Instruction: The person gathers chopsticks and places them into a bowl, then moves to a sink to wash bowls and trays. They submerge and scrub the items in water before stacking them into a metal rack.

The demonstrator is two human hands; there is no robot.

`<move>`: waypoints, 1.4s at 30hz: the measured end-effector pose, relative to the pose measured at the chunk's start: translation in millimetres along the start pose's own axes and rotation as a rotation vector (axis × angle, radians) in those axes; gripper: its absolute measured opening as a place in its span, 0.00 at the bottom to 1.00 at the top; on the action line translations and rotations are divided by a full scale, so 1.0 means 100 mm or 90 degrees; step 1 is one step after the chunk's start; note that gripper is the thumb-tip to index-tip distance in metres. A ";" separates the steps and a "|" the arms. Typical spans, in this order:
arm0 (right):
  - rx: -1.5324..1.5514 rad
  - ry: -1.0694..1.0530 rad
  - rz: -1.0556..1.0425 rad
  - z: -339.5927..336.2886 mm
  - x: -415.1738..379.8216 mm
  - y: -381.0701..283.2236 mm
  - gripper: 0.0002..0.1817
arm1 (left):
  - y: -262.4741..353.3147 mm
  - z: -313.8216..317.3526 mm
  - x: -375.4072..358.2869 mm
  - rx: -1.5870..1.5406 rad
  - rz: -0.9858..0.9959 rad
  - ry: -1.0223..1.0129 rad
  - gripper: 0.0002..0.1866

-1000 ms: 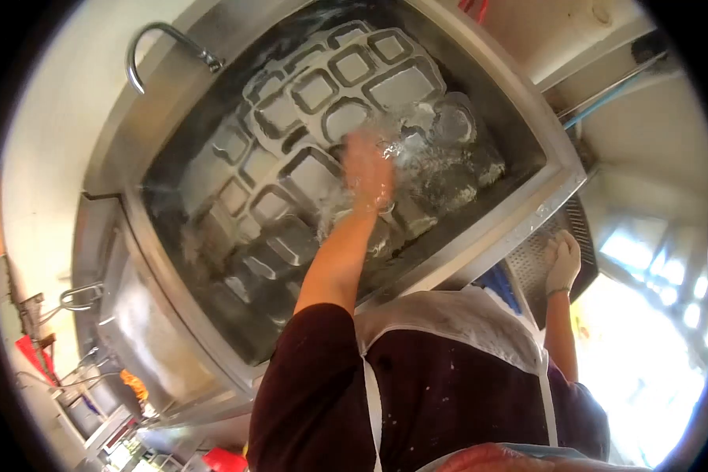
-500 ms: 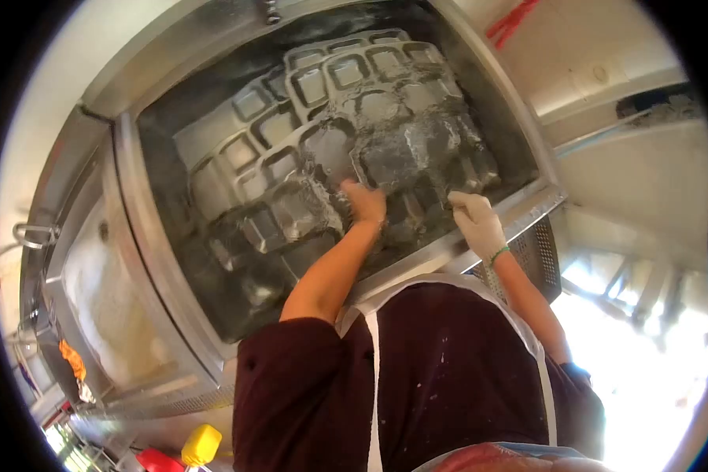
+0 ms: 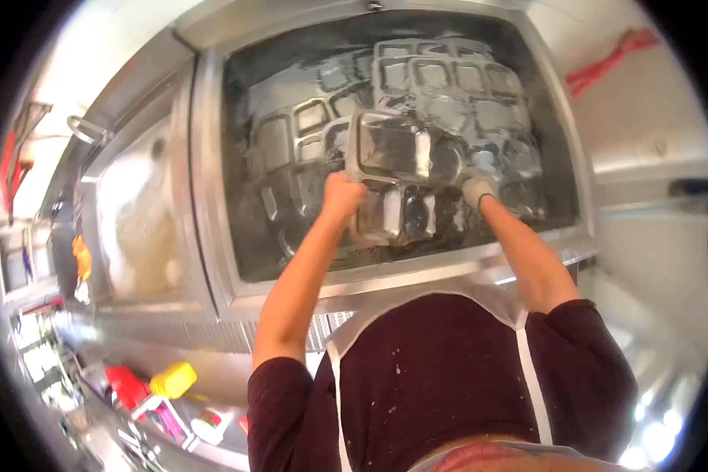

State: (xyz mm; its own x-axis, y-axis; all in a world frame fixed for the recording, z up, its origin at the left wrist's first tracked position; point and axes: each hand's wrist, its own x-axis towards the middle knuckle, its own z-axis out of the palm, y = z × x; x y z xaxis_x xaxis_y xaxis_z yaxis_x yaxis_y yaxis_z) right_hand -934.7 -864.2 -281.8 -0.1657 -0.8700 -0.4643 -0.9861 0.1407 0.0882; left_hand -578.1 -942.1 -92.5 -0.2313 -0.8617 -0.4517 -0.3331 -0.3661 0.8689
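Observation:
A metal compartment tray (image 3: 392,149) is raised at the surface of the water, tilted, with water running over its compartments. My left hand (image 3: 344,197), bare, is closed on the tray's left edge. At the tray's right side is my right hand (image 3: 477,189), in a pale glove, closed on the edge; its fingertips are hidden by the tray and water. More compartment trays (image 3: 433,75) lie overlapped under water behind and to the left of the held one. They all sit in a deep steel sink (image 3: 401,271).
Left of this sink, a second basin (image 3: 138,204) holds cloudy, foamy water. An orange cloth (image 3: 81,258) hangs at its far side. Below left are a yellow container (image 3: 173,381) and a red one (image 3: 126,387). A red strip (image 3: 612,61) lies beyond the sink's right rim.
My left hand has gone from reaching into the water to holding the tray's left edge. My right hand has moved from the sink's front rim to the tray's right side. The view has turned.

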 end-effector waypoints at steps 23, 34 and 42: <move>0.568 0.329 -0.073 -2.64 -0.38 0.48 0.20 | -0.33 -0.78 -3.59 -0.451 0.101 0.655 0.27; 0.431 0.792 -0.049 -4.83 -1.88 0.07 0.17 | -2.01 -0.47 -3.66 -0.388 0.181 0.475 0.30; 1.162 0.183 -0.240 -3.33 -1.52 -1.06 0.22 | -1.53 -0.05 -3.57 -0.603 0.127 0.598 0.29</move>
State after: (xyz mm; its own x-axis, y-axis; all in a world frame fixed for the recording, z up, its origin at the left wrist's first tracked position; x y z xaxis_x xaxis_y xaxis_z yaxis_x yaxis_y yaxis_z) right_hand -801.2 -904.2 73.2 -0.1503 -0.9859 -0.0739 0.2015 0.0427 -0.9786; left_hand -440.0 -580.3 -62.8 0.6339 -0.7018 -0.3249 0.4746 0.0212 0.8800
